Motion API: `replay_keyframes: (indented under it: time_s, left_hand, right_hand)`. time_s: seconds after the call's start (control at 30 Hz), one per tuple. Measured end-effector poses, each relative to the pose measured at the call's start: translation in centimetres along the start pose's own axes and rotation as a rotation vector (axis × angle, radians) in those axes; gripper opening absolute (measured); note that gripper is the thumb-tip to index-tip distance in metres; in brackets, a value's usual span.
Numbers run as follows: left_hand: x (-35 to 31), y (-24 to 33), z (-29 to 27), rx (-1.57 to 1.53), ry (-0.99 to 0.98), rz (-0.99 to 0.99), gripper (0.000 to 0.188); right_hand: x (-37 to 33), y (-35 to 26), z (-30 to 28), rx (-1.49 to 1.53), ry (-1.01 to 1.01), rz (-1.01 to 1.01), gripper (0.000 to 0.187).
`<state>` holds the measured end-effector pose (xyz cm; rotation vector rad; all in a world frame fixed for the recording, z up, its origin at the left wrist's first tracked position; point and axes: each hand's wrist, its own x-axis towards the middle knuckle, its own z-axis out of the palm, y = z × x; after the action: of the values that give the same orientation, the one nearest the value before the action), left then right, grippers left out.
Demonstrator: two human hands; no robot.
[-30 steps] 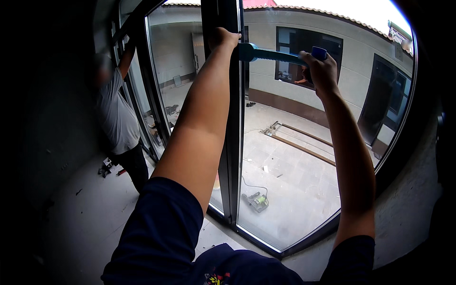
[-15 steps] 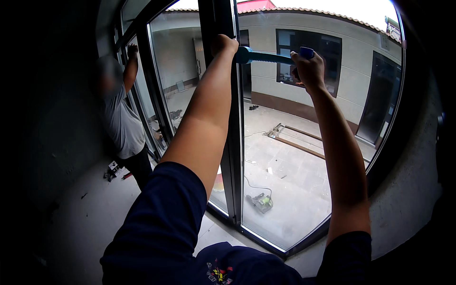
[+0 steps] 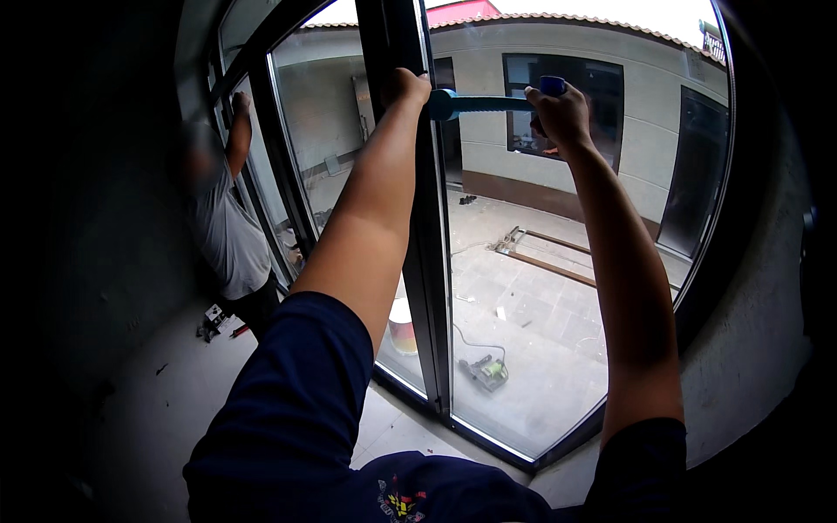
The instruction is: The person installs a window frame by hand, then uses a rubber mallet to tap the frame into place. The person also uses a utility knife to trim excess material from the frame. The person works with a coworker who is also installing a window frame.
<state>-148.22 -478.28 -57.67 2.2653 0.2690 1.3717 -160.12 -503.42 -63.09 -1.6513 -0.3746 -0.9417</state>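
High in front of me, my right hand (image 3: 562, 115) is closed around the end of a long teal bar-shaped tool (image 3: 493, 104) with a ribbed lower edge. A dark blue rounded piece (image 3: 552, 85) sticks up above this fist. At its left end the tool widens into a round head, close against the dark upright window frame (image 3: 425, 261). My left hand (image 3: 406, 87) is up at that frame beside the round head, with its fingers curled. What those fingers hold, if anything, is hidden. Behind the tool is a tall glass pane (image 3: 523, 349).
To the left, another person in a grey shirt (image 3: 228, 244) reaches up to the same row of windows. Small items (image 3: 214, 322) lie on the floor by them. Through the glass show a bucket (image 3: 402, 329), a green-and-dark power tool (image 3: 486, 372) with a cord, and a metal frame (image 3: 549, 253).
My right hand has shifted slightly left, and the teal tool looks a little more level. My left hand stays at the frame. The whole view has tilted slightly.
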Motion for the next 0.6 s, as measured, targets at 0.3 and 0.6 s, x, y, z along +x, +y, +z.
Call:
replay_keyframes:
  time_s: [0.3, 0.6]
  left_hand:
    - [-0.7, 1.6, -1.6, -0.056, -0.029, -0.063, 0.025]
    - [-0.5, 0.8, -0.1, -0.032, 0.007, -0.112, 0.027]
  right_hand:
    - [-1.6, 0.2, 0.0, 0.097, 0.037, 0.011, 0.027]
    - [-1.9, 0.1, 0.6, 0.103, 0.031, 0.036, 0.031]
